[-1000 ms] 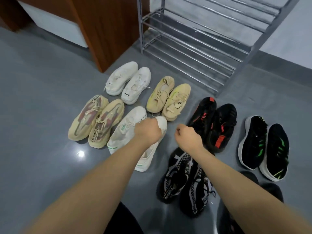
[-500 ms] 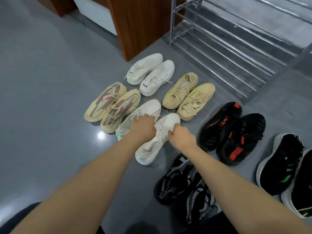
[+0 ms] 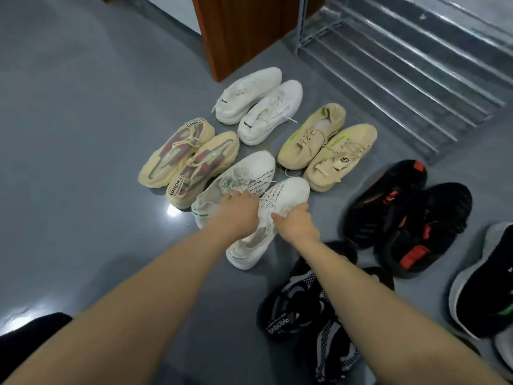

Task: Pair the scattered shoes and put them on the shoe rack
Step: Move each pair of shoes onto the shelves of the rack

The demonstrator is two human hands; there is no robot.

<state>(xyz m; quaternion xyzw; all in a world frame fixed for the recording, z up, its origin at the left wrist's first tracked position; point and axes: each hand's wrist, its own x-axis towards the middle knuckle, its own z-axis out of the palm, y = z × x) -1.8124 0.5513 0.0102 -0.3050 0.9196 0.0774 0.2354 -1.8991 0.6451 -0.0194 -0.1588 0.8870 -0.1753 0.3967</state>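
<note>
Hands on the white pair: my left hand [image 3: 241, 211] grips one white shoe [image 3: 236, 179], right hand [image 3: 294, 221] pinches the other white shoe [image 3: 288, 194], both on the floor [image 3: 83, 134] short of the shoe rack [image 3: 402, 79].

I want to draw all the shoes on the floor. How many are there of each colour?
White knit sneakers: 4
Beige knit sneakers: 4
Black knit sneakers: at least 6, some cut off at the picture's edge
Total: at least 14
</note>
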